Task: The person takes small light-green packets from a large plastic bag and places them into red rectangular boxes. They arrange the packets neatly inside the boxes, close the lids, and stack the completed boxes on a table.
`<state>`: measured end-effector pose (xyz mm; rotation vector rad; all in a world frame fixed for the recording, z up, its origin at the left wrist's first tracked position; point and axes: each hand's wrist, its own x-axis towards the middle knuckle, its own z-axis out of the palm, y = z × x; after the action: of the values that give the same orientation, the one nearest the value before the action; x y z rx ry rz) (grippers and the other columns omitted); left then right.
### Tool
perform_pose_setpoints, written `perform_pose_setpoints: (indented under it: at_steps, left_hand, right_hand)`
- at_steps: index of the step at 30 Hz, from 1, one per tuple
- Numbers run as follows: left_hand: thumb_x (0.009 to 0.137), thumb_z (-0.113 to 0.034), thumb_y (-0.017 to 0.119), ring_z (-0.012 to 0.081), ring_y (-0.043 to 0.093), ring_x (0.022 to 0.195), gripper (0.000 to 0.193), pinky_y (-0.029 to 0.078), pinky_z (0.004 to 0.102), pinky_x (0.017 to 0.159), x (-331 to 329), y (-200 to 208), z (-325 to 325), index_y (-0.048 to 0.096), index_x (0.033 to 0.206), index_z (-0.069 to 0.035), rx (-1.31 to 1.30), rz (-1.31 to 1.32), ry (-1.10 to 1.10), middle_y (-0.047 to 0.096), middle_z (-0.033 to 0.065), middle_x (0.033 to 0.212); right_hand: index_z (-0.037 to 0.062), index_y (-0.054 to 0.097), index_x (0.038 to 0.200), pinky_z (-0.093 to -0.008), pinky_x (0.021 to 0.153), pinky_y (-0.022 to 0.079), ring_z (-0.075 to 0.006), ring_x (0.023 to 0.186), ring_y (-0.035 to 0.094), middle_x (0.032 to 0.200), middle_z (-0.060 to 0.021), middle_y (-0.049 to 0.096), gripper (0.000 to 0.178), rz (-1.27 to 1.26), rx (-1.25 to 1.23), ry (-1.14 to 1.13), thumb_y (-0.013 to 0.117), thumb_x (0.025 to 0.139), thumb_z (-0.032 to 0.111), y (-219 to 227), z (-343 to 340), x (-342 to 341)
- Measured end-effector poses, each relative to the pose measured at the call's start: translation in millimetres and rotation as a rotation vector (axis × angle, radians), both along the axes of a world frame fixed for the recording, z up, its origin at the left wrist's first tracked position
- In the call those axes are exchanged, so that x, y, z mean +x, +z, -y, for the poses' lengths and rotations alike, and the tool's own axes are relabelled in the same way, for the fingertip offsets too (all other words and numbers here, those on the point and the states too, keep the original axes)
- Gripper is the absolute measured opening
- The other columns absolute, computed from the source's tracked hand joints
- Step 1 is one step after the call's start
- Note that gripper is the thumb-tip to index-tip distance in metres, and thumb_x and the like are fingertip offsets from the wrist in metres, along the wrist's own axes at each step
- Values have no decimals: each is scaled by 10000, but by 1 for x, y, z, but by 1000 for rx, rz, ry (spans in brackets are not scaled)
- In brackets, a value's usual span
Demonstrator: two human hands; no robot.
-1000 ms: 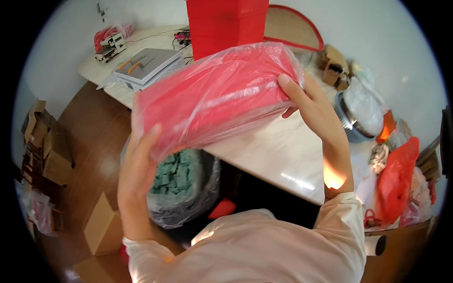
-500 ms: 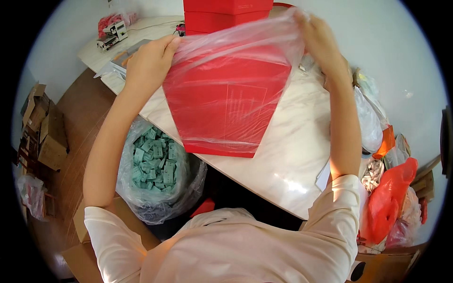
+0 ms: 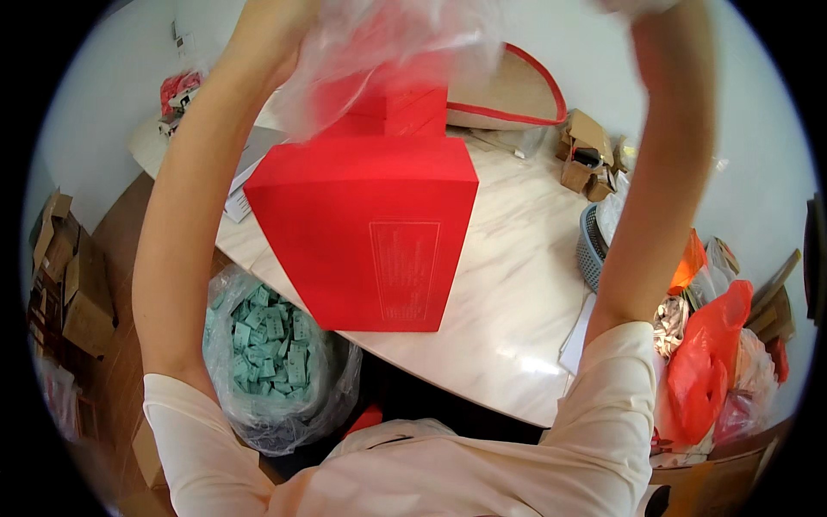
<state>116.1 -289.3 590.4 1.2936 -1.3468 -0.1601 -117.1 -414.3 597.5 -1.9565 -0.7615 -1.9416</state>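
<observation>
Red box bare on table, clear plastic up by L hand

Step in hand, my read: managing the loose clear plastic up high, above and beyond the red box, w/ both arms raised. Box stands upright on the marble-look table, near its front edge; no film shows on its front face or top.

Pos. rel. to grip: box is lower in view, btwn the two forearms, and apart from both hands. The plastic overlaps its far side in view (can't tell if the hem touches the far top edge).

L hand is at the upper edge of view, plastic bunched right against it. Fingers cut off or hidden, so can't tell whether they're clamped on it. R hand is also at the upper edge, blurred and mostly out of frame; can't tell its grip either.

Next move prob. calls for the plastic kept clear of the box's top corners, esp. the far L one, w/ no pull on the box: a snag could tip or drag it, and the green packets sit in a plastic-lined container just below that edge.
</observation>
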Motion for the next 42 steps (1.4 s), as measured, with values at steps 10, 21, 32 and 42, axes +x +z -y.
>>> perform_pose_setpoints:
  at_steps: [10, 21, 32, 42]
  left_hand:
    - [902, -375, 533, 292, 292, 1377, 639, 261, 459, 1117, -82, -59, 55, 292, 1431, -110, -39, 743, 357, 358, 162, 1441]
    - [903, -448, 438, 300, 423, 1281, 574, 283, 391, 1084, -71, -105, 28, 467, 1350, -89, 657, 570, 269, 465, 169, 1354]
    - [819, -567, 472, 308, 495, 1198, 707, 374, 419, 1016, -62, -111, 39, 481, 1336, -85, 695, 499, 333, 483, 168, 1328]
    - [561, -716, 696, 350, 404, 1280, 1110, 305, 460, 1054, -43, -118, 43, 405, 1381, -28, 622, 836, 112, 407, 203, 1384]
  right_hand:
    - [20, 440, 1282, -363, 772, 484, -355, 994, 597, 1152, -283, 533, 478, -147, 175, -945, 523, 811, 50, -36, 196, -61]
    - [130, 612, 1183, -420, 833, 501, -342, 1016, 580, 1179, -184, 547, 442, -526, 257, -1357, 521, 781, -29, -290, 355, -161]
    - [41, 676, 1009, -446, 784, 513, -334, 937, 649, 1041, -192, 659, 284, -1564, 501, -1911, 468, 841, 135, -310, 469, -199]
    - [40, 626, 1123, -436, 846, 484, -339, 1008, 621, 1114, -187, 639, 317, -1795, 462, -1557, 461, 862, 112, -382, 522, -251]
